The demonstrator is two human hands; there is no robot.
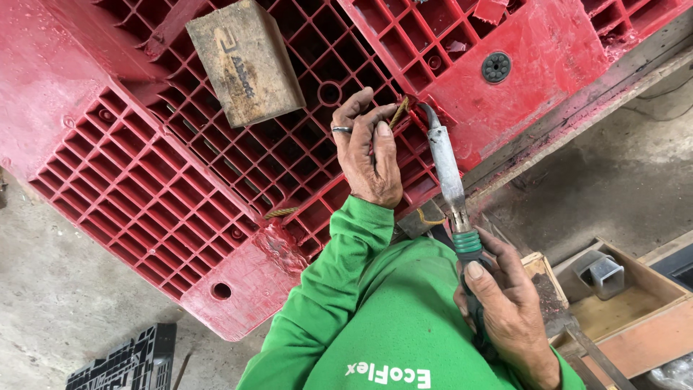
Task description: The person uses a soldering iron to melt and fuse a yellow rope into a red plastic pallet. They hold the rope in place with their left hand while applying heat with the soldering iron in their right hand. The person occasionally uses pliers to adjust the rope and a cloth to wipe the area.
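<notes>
Head cam: left hand (369, 155) pinches a brownish rod (399, 112) vs. the red plastic pallet (144, 173) grid. Right hand (505, 303) grips a metal-barrelled tool (449, 170) w/ green collar, tip touching rod's end. Wooden block (245, 61) lies on pallet.

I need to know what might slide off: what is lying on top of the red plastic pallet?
A worn wooden block lies on the red plastic pallet. The left hand presses a thin yellowish rod onto the grid, at the tip of the tool held by the right hand. The contact point is hidden.
</notes>
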